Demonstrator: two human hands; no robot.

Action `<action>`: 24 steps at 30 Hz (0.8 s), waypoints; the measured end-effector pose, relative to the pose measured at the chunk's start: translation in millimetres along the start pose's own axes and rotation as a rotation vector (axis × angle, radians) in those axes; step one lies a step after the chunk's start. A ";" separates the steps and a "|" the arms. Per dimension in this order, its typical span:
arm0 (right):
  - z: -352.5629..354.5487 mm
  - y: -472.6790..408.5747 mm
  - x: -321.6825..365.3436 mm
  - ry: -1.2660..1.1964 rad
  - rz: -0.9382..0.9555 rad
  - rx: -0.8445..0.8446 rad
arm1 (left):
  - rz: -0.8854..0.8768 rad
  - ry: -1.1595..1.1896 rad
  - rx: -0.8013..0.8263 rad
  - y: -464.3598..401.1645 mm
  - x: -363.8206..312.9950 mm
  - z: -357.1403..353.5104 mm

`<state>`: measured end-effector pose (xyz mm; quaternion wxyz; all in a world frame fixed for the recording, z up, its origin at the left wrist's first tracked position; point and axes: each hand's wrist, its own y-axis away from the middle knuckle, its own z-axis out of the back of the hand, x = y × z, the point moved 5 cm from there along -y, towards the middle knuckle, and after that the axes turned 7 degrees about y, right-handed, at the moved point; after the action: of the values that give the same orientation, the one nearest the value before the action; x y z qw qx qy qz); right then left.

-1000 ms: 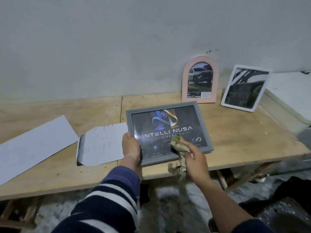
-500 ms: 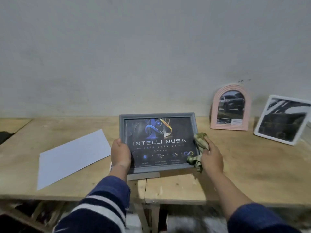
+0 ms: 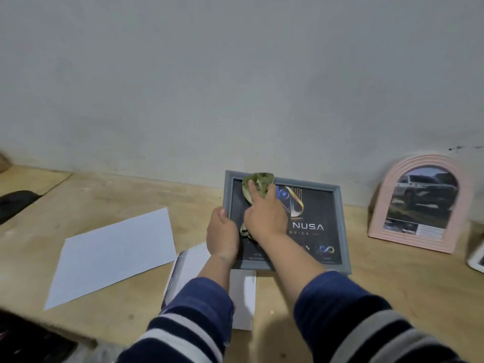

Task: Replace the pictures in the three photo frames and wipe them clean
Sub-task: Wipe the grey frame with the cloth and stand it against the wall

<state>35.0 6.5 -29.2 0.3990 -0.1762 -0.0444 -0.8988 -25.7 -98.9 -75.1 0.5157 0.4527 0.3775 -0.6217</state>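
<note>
Grey frame: lies on the wooden tabletop close to the wall, its dark picture facing up, both hands on its left half.
Right hand: fingers curled around a green cloth, pressing it on the glass near the frame's top left corner; the forearm crosses the frame's lower edge.
Left hand: grips the frame's left edge, thumb on the front.
White sheets: one small sheet sticks out from under the frame's near edge; a larger sheet lies to the left, apart from the frame.
Pink arched frame: leans on the wall to the right, bare wood between it and the grey frame.
White frame: only a corner shows at the right edge.
</note>
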 end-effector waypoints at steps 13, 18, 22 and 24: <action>-39.6 -4.3 -14.8 0.060 0.227 0.299 | 0.190 0.035 -0.069 -33.7 35.1 -32.7; -50.2 8.4 -13.2 0.082 0.318 0.274 | 0.218 0.058 -0.092 -45.0 38.2 -24.0; -55.4 17.3 -14.8 0.065 0.377 0.281 | 0.194 0.027 -0.139 -53.1 33.5 -3.3; -54.3 16.3 -22.7 -0.026 0.316 0.282 | 0.152 -0.003 -0.181 -61.1 24.6 18.8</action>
<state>45.8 -0.5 -88.8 0.5552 -0.1350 -0.1469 -0.8075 -90.4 -112.7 -92.6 0.6007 0.4307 0.3957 -0.5451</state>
